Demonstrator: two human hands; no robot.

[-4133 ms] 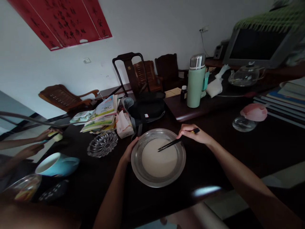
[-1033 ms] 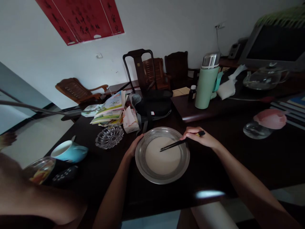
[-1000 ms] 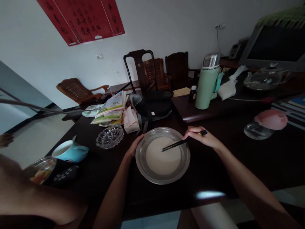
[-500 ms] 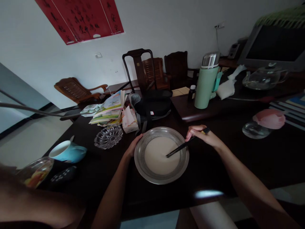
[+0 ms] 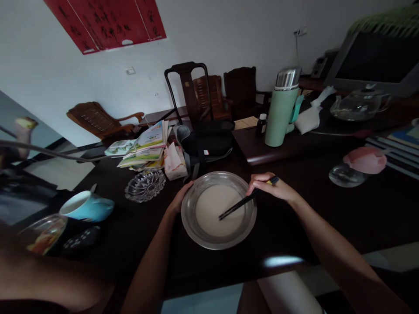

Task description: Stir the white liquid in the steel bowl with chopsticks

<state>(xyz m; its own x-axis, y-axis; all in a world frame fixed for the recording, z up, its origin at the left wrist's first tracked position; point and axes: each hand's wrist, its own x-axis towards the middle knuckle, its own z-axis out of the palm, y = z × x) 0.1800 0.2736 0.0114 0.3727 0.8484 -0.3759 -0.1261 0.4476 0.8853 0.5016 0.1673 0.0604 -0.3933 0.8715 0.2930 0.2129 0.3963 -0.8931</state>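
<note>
A wide metal bowl [image 5: 189,226] stands on the dark table in front of me, with milky white liquid [image 5: 214,203] inside. My left hand [image 5: 179,197] grips the bowl's left rim, its fingers partly hidden behind the wall. Pinched in my right hand [image 5: 266,185], over the bowl's right rim, is a pair of black chopsticks [image 5: 240,204]. They slant down to the left, and their tips meet the liquid near the middle of the bowl.
Left of the bowl are a glass dish [image 5: 145,186], a tissue pack [image 5: 175,161], booklets [image 5: 147,148] and a blue mug [image 5: 87,206]. A green thermos [image 5: 282,111] and a glass teapot [image 5: 358,104] stand behind right. Another person's arm [image 5: 49,279] reaches in at lower left.
The chopstick tips have shifted left and slightly down in the liquid, with my right hand moving a little left. At far left, a blurred person holding something yellowish has come into view.
</note>
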